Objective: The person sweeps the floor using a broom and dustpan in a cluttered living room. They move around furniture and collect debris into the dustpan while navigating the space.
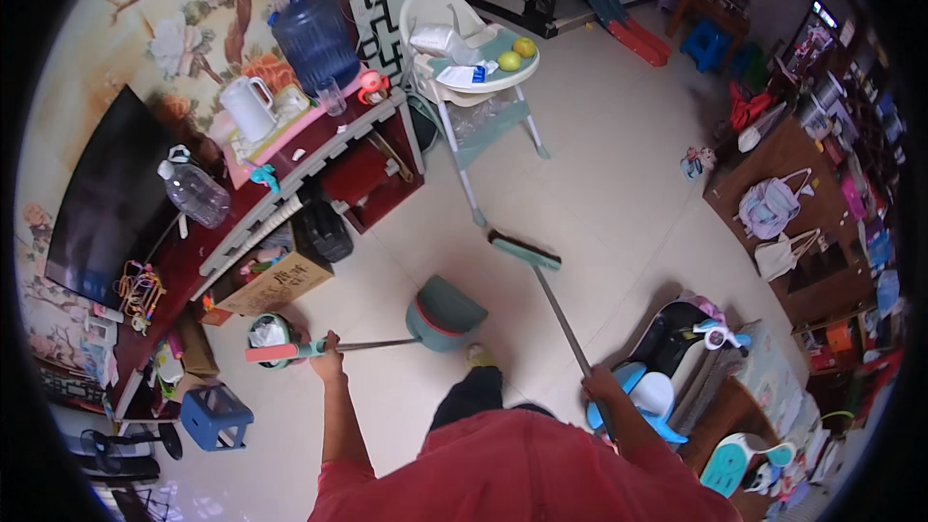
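Observation:
My left hand (328, 358) is closed around the handle of a long-handled dustpan, near its pink and green grip. The green dustpan (444, 313), with a red inner edge, lies at the handle's far end, just ahead of my foot. In my right hand (603, 383) is the grey pole of a broom. The pole runs forward to the pale green broom head (525, 251), whose dark bristles face away from me on the tiled floor. This head is close to one leg of a white and green high chair (467, 98). Dustpan and broom head are apart.
A low red cabinet (377, 188) holding bottles and a jug runs along the left, with a cardboard box (275, 283) below. Near my left hand stand a small bin (268, 333) and a blue stool (216, 417). Right are a blue and white child's seat (645, 395) and a brown table (772, 196).

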`<state>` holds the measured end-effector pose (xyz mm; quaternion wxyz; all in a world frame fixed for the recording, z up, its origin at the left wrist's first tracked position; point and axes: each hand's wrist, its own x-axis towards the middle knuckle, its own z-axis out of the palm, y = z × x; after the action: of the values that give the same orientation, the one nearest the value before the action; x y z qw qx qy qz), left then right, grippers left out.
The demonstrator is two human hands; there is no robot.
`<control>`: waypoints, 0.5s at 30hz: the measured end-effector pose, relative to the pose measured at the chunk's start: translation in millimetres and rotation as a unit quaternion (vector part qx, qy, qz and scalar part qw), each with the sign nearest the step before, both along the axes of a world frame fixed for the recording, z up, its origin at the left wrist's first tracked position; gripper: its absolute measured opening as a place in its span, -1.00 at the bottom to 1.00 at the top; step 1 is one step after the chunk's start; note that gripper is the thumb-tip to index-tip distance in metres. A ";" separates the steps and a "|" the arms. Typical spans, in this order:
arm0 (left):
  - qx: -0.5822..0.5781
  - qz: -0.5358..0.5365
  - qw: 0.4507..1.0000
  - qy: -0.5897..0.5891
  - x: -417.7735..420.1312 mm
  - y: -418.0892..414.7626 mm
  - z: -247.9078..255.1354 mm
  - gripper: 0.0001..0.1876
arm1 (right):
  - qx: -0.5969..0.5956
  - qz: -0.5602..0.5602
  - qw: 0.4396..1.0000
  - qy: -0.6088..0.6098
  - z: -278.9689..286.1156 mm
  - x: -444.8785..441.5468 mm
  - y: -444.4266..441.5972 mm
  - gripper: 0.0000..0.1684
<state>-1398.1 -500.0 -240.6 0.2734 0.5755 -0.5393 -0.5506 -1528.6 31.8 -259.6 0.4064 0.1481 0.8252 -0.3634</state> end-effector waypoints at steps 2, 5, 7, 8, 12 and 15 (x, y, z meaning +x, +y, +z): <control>-0.017 0.000 1.000 -0.001 -39.3 13.9 -12.5 -0.79 | -0.006 0.004 1.000 0.010 1.3 -56.2 -1.8 -0.74; -0.028 -0.026 0.999 -0.015 -100.3 35.8 -5.0 -0.74 | 0.002 0.023 1.000 0.018 -17.4 -142.5 6.9 -0.73; -0.052 -0.024 0.998 -0.021 -133.1 49.3 -7.2 -0.73 | 0.017 0.068 0.997 0.030 -15.3 -206.6 -3.9 -0.71; -0.038 -0.029 0.999 -0.023 -148.2 56.2 -4.8 -0.72 | 0.023 0.088 0.995 0.035 -19.6 -241.1 -8.8 -0.72; -0.060 -0.001 0.997 -0.052 -191.6 92.3 -35.6 -0.71 | 0.046 0.170 0.982 0.070 -56.6 -377.8 -31.0 -0.68; -0.067 0.031 0.997 -0.024 -228.8 133.9 -44.7 -0.75 | 0.044 0.236 0.963 0.126 -121.6 -496.4 -42.6 -0.63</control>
<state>-1626.9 -366.2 -285.3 0.3153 0.5852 -0.5631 -0.4909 -2025.1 -10.8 -381.2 0.3663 -0.0802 0.8964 -0.2364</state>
